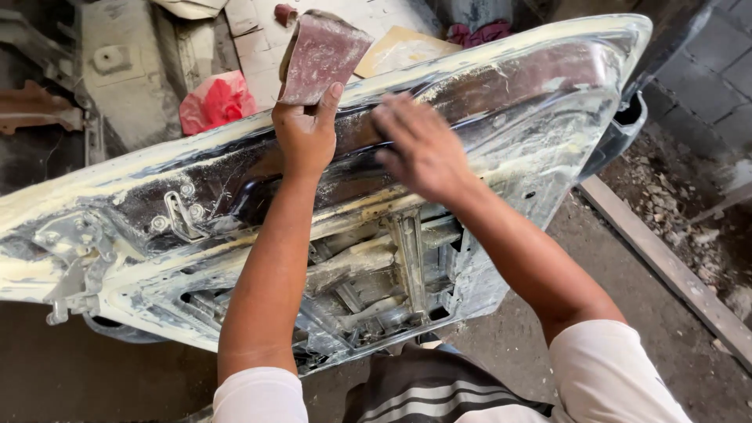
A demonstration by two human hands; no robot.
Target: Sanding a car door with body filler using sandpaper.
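A stripped car door panel [548,102], dusty white with dark bare patches, lies tilted across the middle of the view. My left hand [304,133] holds a reddish-brown sheet of sandpaper [321,56] up above the panel's far edge. My right hand [419,149] lies flat on the dark upper band of the panel, fingers together and blurred. The inner frame and window mechanism [376,274] show through an opening under my forearms.
A metal latch bracket [182,215] and a hinge fitting [74,266] sit on the panel's left part. A red plastic bag [215,102] and cardboard pieces [399,48] lie beyond the panel. A wooden plank [666,266] runs along the dirt floor at right.
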